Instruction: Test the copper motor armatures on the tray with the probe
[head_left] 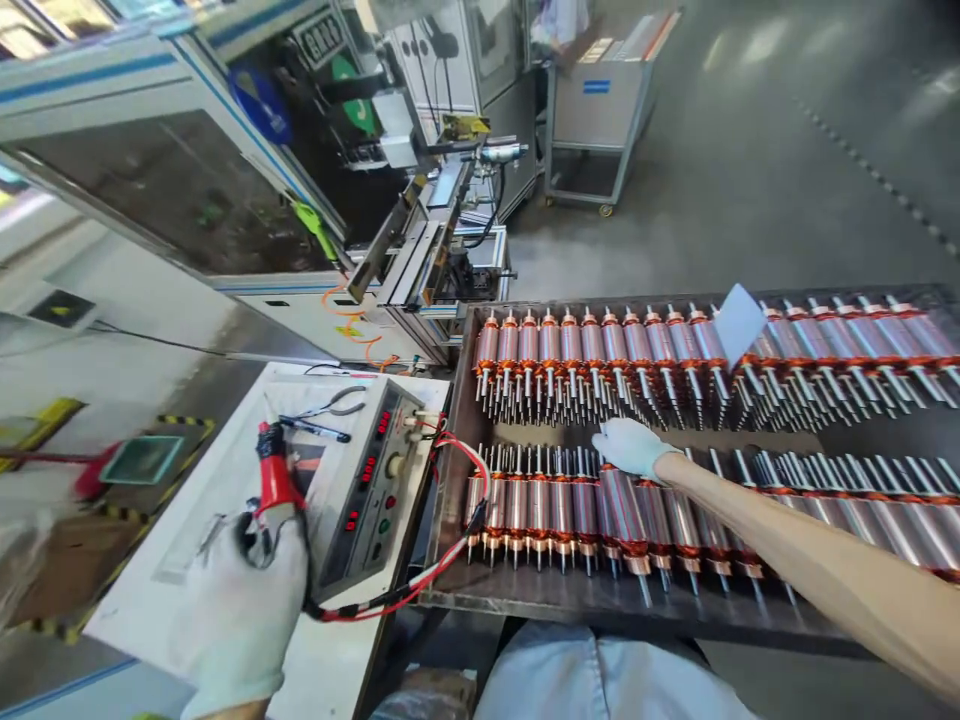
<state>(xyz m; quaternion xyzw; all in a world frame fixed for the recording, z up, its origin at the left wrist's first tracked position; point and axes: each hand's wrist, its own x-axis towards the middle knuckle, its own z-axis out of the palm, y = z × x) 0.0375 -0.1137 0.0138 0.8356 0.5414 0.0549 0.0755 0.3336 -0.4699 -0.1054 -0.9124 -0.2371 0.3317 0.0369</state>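
Note:
My left hand [251, 595], in a white glove, is closed around a red-handled test probe [276, 475] with black tape and a thin pointed tip. Beside it stands a grey tester [367, 490] with red digital displays; red and black leads run from it. My right hand [634, 448], also gloved, has its fingers curled at the upper shaft end of a motor armature [624, 510] in the near row. That armature juts further toward me than its neighbours. Its top shaft is hidden by the glove. More armatures [540, 510] lie side by side with copper windings and commutators.
A dark metal tray [540, 590] holds two rows of armatures, with a pale card [739, 325] on the far row. Pliers [330, 405] lie on the white board [187, 520]. Behind are a machine [180, 190] and a wheeled cart [600, 110] beside a person.

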